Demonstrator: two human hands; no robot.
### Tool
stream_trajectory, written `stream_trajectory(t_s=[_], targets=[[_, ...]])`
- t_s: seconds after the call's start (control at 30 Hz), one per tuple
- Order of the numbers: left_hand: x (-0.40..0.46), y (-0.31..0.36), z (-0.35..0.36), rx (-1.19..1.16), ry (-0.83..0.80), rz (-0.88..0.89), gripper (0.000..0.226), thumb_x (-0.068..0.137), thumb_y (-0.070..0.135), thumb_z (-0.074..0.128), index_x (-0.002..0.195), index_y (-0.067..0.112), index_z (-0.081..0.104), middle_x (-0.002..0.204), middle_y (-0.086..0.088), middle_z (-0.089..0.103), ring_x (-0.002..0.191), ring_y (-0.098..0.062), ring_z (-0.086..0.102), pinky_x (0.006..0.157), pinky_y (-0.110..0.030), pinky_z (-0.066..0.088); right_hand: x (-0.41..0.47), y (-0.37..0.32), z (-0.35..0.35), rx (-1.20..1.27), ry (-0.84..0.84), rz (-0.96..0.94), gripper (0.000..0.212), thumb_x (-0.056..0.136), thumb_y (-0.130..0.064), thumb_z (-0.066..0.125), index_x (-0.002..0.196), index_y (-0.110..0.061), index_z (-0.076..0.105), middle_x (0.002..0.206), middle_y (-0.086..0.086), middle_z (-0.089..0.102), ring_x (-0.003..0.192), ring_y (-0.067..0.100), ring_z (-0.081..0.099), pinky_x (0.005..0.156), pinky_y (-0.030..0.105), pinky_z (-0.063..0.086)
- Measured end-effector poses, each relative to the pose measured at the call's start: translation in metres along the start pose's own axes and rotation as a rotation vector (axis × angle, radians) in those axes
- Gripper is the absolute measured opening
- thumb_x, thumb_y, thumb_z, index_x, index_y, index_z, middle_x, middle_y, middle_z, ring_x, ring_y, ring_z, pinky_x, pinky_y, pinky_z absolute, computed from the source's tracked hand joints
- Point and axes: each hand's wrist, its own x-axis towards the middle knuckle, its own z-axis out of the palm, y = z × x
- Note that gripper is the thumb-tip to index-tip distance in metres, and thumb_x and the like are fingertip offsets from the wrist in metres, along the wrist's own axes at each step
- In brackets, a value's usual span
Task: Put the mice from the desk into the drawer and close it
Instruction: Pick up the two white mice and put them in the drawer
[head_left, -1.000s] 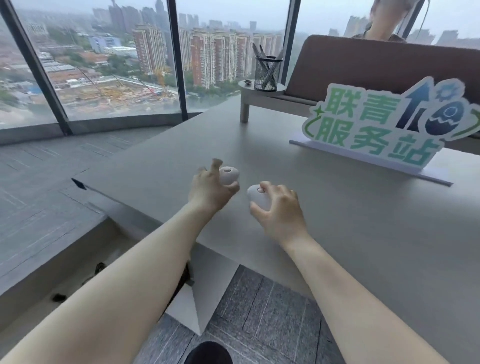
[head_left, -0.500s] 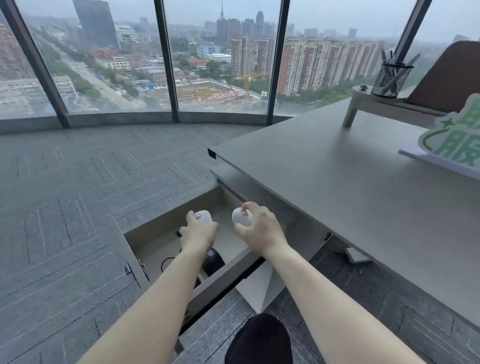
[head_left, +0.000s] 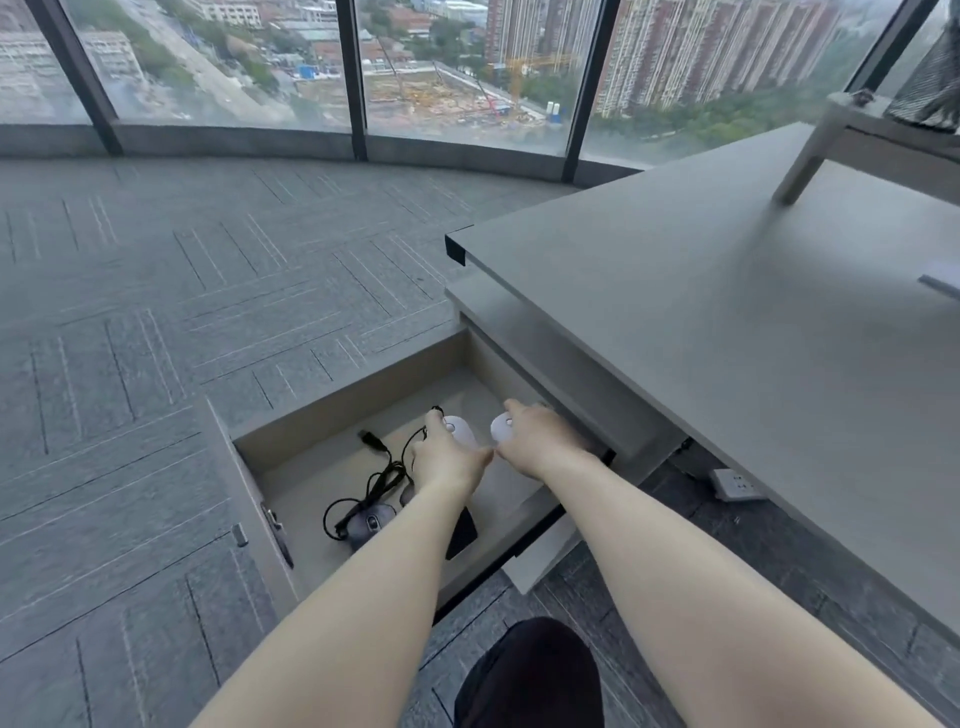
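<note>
The left hand (head_left: 447, 460) is gripping a white mouse (head_left: 460, 430) from above, fingers curled over its shell. The right hand (head_left: 540, 436) is holding a second white mouse (head_left: 501, 427) the same way, thumb and fingers wrapped round its sides. Both hands are reaching side by side into the open drawer (head_left: 358, 395), and both mice are sitting low inside it, near its back wall; whether they are touching the drawer floor cannot be told.

Nearer the body from the left hand, a grey wired mouse (head_left: 371, 522) is lying on the drawer floor with its black cable (head_left: 384, 467) looped beside it. A dark flat item is lying partly hidden under the left forearm. To the right of the hands, the surface (head_left: 727, 322) is overhanging the drawer.

Handling judgement: the mice are appearing light, rigid and smooth-shelled, so a grip across the two side flanks is giving the best hold; a top-only grip is risking slip. They are calling for setting down, not dropping, clear of the cable. The drawer is standing fully open, so closing is not yet done.
</note>
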Motion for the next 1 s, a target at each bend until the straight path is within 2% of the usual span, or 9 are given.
stream_trajectory(t_s=[0.1,0.17,0.23,0.37,0.53,0.63,0.73,0.93,1.0], targets=[[0.007,-0.001,0.004,0.206,0.0,-0.041,0.081,0.069,0.04,0.072,0.133,0.016,0.028,0.119,-0.014,0.062,0.107,-0.034,0.062,0.081,-0.037,0.052,0.016,0.001,0.008,-0.165,-0.035,-0.012,0.035,0.085,-0.01,0.046,0.119,-0.014,0.05,0.121,0.012,0.055,0.103,0.032,0.052,0.074,0.035,0.045],[0.008,-0.004,0.008,0.314,0.002,-0.053,0.08,0.07,0.043,0.072,0.131,0.014,0.029,0.114,-0.013,0.065,0.107,-0.034,0.062,0.08,-0.038,0.052,0.023,0.002,0.014,-0.212,-0.067,0.003,0.03,0.083,-0.009,0.048,0.113,-0.015,0.05,0.116,0.012,0.056,0.101,0.032,0.053,0.073,0.034,0.045],[0.008,-0.01,0.014,0.368,0.007,-0.041,0.072,0.075,0.044,0.067,0.128,0.011,0.031,0.113,-0.013,0.066,0.106,-0.035,0.063,0.078,-0.037,0.049,0.027,0.004,0.022,-0.214,-0.1,0.014,0.033,0.085,-0.013,0.052,0.119,-0.014,0.051,0.12,0.013,0.056,0.105,0.033,0.056,0.076,0.034,0.048],[0.007,-0.016,0.021,0.37,0.024,-0.003,0.045,0.088,0.035,0.05,0.12,0.006,0.037,0.122,-0.02,0.059,0.113,-0.04,0.057,0.083,-0.04,0.045,0.028,0.011,0.032,-0.248,-0.134,0.031,0.038,0.088,-0.022,0.058,0.125,-0.015,0.049,0.127,0.013,0.051,0.112,0.034,0.055,0.083,0.04,0.053],[-0.005,-0.013,0.013,0.501,0.003,0.01,0.046,0.097,0.023,0.032,0.132,-0.005,0.04,0.135,-0.024,0.043,0.126,-0.044,0.045,0.104,-0.046,0.039,0.015,0.006,0.023,-0.165,-0.059,0.005,0.039,0.095,-0.022,0.042,0.133,-0.013,0.049,0.128,0.016,0.054,0.11,0.036,0.056,0.088,0.042,0.053],[-0.011,-0.003,-0.007,0.486,-0.006,0.011,0.045,0.093,0.02,0.038,0.131,-0.004,0.042,0.136,-0.024,0.044,0.125,-0.04,0.047,0.099,-0.042,0.042,-0.009,0.003,0.005,-0.053,0.1,-0.063,0.036,0.094,-0.012,0.041,0.126,-0.011,0.055,0.127,0.011,0.058,0.108,0.033,0.058,0.085,0.04,0.052],[-0.025,0.01,-0.045,0.451,0.052,0.113,0.037,0.092,0.012,0.038,0.124,-0.003,0.051,0.13,-0.022,0.052,0.119,-0.038,0.051,0.093,-0.039,0.044,-0.042,-0.008,-0.008,0.078,0.21,-0.108,0.035,0.091,-0.01,0.038,0.116,-0.013,0.062,0.118,0.007,0.065,0.101,0.029,0.062,0.081,0.04,0.055],[-0.057,-0.011,-0.128,0.313,0.283,0.275,0.038,0.089,0.028,0.041,0.117,0.012,0.06,0.118,-0.011,0.062,0.104,-0.031,0.059,0.082,-0.036,0.047,-0.123,-0.047,0.008,0.206,0.227,-0.265,0.025,0.094,-0.026,0.045,0.104,-0.019,0.067,0.103,0.002,0.073,0.096,0.025,0.064,0.07,0.031,0.048],[-0.075,-0.032,-0.152,0.252,0.374,0.313,0.035,0.09,0.025,0.042,0.115,0.012,0.061,0.116,-0.011,0.063,0.1,-0.029,0.06,0.084,-0.038,0.05,-0.151,-0.061,0.023,0.246,0.206,-0.319,0.023,0.094,-0.031,0.048,0.103,-0.02,0.067,0.098,0.001,0.074,0.095,0.024,0.064,0.074,0.034,0.053]])
